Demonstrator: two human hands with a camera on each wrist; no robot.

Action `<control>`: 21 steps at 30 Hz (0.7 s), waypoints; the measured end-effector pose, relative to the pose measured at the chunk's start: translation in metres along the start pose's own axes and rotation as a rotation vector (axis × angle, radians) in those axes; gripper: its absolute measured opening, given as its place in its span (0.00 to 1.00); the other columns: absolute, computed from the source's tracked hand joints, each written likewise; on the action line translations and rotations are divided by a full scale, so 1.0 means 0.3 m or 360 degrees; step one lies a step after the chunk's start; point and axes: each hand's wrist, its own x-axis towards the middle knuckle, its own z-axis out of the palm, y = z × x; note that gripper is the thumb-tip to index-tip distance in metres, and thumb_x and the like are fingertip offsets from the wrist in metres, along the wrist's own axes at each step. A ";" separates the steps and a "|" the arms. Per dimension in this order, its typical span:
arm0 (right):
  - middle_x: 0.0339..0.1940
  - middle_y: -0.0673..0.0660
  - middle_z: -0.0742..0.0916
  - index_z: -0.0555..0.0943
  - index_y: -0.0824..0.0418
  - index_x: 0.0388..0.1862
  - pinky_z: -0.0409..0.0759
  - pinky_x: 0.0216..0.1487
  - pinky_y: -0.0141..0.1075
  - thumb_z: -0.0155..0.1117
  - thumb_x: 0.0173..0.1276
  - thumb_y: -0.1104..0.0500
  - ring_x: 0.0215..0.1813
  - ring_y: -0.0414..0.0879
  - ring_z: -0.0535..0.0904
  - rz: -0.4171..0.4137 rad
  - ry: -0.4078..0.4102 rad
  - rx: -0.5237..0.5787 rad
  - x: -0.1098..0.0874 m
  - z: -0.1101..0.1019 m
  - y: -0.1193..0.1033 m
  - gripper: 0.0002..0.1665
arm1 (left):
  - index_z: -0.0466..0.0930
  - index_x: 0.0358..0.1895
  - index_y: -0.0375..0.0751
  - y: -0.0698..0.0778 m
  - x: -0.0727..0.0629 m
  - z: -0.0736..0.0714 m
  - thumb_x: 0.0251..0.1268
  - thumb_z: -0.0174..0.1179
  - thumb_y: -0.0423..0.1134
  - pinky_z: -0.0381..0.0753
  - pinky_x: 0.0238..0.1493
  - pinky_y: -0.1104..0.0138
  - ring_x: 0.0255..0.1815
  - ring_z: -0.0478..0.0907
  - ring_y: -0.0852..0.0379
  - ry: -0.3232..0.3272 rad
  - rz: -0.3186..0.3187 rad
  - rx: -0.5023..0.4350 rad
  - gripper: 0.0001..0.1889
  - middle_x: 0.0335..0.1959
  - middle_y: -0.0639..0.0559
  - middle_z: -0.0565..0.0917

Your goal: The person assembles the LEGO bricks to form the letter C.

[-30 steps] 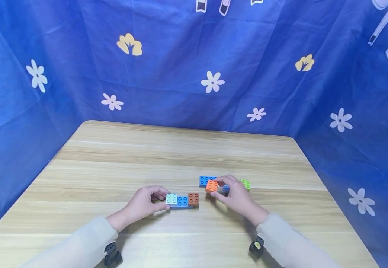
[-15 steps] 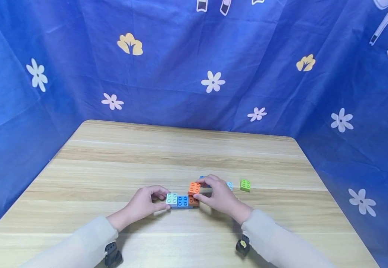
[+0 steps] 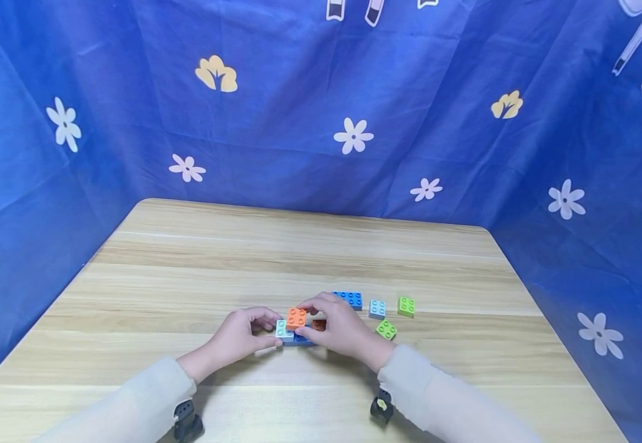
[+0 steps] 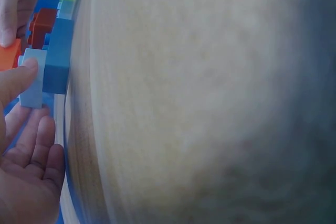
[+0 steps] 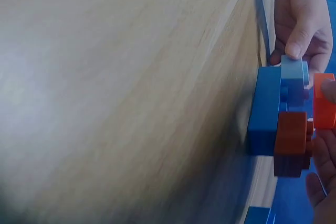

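Note:
My left hand (image 3: pixel 240 332) pinches a light blue toy brick (image 4: pixel 32 77), which sits on one end of a long blue brick (image 5: pixel 264 111). On the other end of that blue brick stands a brown brick (image 5: pixel 290 142), overhanging the end. My right hand (image 3: pixel 343 326) grips an orange brick (image 3: pixel 296 317) between thumb and fingers. The orange brick is held just above the studs, over the space between the light blue and brown bricks. In the head view the right fingers partly hide the brown brick and the blue one.
Behind and right of my right hand lie loose bricks on the wooden table (image 3: pixel 188 277): a blue one (image 3: pixel 349 299), a light blue one (image 3: pixel 377 309) and two green ones, one farther right (image 3: pixel 406 306), one nearer (image 3: pixel 386 330). A blue patterned curtain (image 3: pixel 276 123) surrounds the table.
My right hand has carried the orange brick leftward, from beside the loose bricks, past the brown brick, to over the assembly's middle. My left hand has stayed in place on the light blue brick.

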 end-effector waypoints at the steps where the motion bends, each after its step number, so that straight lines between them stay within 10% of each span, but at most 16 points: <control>1: 0.46 0.45 0.81 0.79 0.55 0.55 0.75 0.51 0.31 0.69 0.61 0.48 0.48 0.37 0.76 -0.0005 -0.0004 -0.0002 0.003 0.003 -0.003 0.24 | 0.82 0.41 0.37 0.001 0.000 0.000 0.45 0.75 0.36 0.81 0.40 0.66 0.35 0.80 0.55 0.0000 0.0003 0.0003 0.18 0.33 0.55 0.84; 21: 0.42 0.47 0.83 0.81 0.56 0.51 0.75 0.45 0.24 0.73 0.57 0.52 0.43 0.37 0.78 -0.0166 -0.0008 -0.0008 0.038 0.041 -0.013 0.23 | 0.82 0.39 0.38 0.003 -0.001 -0.006 0.47 0.74 0.37 0.81 0.40 0.64 0.35 0.80 0.54 -0.0010 0.0024 -0.0006 0.15 0.32 0.56 0.83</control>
